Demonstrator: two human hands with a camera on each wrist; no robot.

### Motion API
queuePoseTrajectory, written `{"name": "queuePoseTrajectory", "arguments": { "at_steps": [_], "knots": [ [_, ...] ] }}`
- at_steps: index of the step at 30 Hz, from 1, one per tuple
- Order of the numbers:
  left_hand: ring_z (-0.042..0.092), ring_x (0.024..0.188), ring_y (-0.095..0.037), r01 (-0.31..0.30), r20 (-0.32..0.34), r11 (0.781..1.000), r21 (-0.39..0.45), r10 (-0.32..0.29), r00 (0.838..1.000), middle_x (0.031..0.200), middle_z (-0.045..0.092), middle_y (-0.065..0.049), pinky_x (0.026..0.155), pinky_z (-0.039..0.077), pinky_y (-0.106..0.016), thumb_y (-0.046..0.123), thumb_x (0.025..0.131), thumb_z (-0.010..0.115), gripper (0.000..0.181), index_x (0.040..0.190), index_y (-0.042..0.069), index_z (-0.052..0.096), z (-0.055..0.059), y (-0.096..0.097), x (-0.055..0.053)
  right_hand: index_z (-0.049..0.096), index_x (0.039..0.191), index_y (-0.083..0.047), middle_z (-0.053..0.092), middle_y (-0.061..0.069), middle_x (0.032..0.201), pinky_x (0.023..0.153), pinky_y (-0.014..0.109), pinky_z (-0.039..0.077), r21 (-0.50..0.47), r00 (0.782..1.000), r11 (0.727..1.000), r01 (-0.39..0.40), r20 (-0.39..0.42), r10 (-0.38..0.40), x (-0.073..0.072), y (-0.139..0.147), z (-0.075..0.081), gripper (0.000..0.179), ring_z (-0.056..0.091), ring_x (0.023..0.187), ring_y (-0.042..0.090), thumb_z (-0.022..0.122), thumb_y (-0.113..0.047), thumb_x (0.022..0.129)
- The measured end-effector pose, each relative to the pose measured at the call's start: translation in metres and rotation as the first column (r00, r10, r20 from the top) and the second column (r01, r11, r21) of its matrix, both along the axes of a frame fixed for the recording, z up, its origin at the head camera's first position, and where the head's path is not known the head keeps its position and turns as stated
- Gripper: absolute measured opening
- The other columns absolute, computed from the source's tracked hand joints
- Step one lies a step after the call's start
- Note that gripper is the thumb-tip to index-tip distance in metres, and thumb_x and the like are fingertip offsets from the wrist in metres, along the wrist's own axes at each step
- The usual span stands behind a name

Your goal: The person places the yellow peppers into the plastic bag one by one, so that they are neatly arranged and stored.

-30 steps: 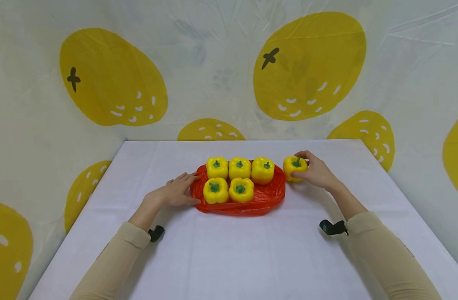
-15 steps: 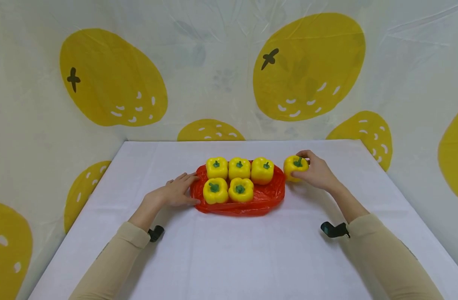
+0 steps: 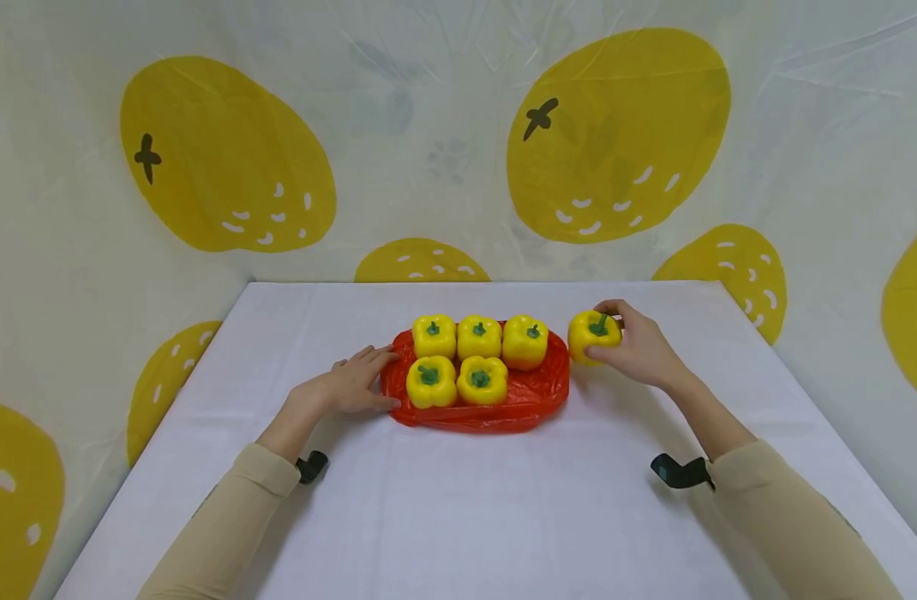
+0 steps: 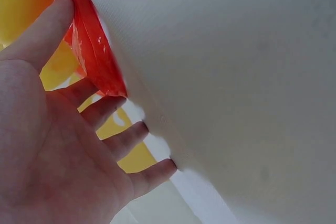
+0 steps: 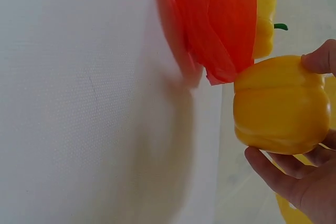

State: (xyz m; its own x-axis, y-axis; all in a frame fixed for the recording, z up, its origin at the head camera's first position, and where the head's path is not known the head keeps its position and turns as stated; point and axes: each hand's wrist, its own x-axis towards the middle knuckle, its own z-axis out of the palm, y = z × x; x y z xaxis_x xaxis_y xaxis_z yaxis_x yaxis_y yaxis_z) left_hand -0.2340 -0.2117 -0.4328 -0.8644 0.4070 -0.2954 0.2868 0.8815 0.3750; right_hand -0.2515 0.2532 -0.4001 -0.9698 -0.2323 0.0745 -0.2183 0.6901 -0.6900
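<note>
Several yellow bell peppers with green stems, among them a front one [image 3: 483, 381], sit in two rows on a crumpled red plastic bag [image 3: 533, 396] spread into a rounded oblong. At the bag's left end, my left hand [image 3: 355, 382] touches its edge with spread fingers. In the left wrist view the thumb [image 4: 51, 27] and a couple of fingertips meet the red plastic. Off the bag's right end, my right hand [image 3: 642, 346] grips another yellow bell pepper [image 3: 592, 337] between thumb and fingers. The right wrist view shows this pepper [image 5: 281, 106] raised off the cloth, close to the bag's edge.
A white cloth [image 3: 458, 517] covers the table. Behind and beside it hangs a pale curtain [image 3: 421, 150] printed with large yellow fruit. The bag's front right part [image 3: 529, 385] shows bare red plastic beside the front peppers.
My right wrist and forearm have swung slightly to the right, and the gripped bell pepper has shifted a little right and tilted. The left hand and the peppers on the bag have stayed put.
</note>
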Motion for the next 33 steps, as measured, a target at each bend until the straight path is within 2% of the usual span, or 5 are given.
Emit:
{"name": "queuePoseTrajectory", "arguments": {
  "at_steps": [11,19,33],
  "knots": [
    [0.014,0.153,-0.043,-0.013,0.008,1.0,0.001,0.013,1.0,0.167,0.025,-0.015,0.115,0.013,-0.073,0.05,0.09,0.075,0.091,0.161,0.011,0.033,0.002,0.001,0.001,0.045,0.139,-0.002,0.054,0.019,0.133,0.093,0.054,0.056,-0.005,0.998,1.0,-0.025,-0.059,0.025,0.013,-0.013,0.011,0.065,0.053,0.113,0.037,0.08,-0.017,0.086],
    [0.014,0.153,-0.044,-0.008,0.006,1.0,0.0,0.008,1.0,0.167,0.026,-0.016,0.115,0.014,-0.074,0.05,0.09,0.074,0.09,0.16,0.011,0.033,0.003,0.002,0.001,0.048,0.136,-0.002,0.056,0.017,0.132,0.093,0.052,0.056,-0.011,0.995,0.998,-0.058,-0.088,0.056,0.023,-0.027,0.016,0.063,0.054,0.111,0.033,0.081,-0.015,0.084],
    [0.015,0.153,-0.044,0.006,-0.013,1.0,0.007,-0.006,1.0,0.165,0.028,-0.017,0.114,0.014,-0.075,0.051,0.091,0.072,0.089,0.16,0.01,0.034,0.002,0.001,0.002,0.048,0.134,-0.003,0.057,0.015,0.129,0.091,0.049,0.058,-0.014,0.994,0.996,-0.089,-0.064,0.088,0.035,-0.048,0.018,0.065,0.056,0.108,0.031,0.082,-0.017,0.08]
  ]
}}
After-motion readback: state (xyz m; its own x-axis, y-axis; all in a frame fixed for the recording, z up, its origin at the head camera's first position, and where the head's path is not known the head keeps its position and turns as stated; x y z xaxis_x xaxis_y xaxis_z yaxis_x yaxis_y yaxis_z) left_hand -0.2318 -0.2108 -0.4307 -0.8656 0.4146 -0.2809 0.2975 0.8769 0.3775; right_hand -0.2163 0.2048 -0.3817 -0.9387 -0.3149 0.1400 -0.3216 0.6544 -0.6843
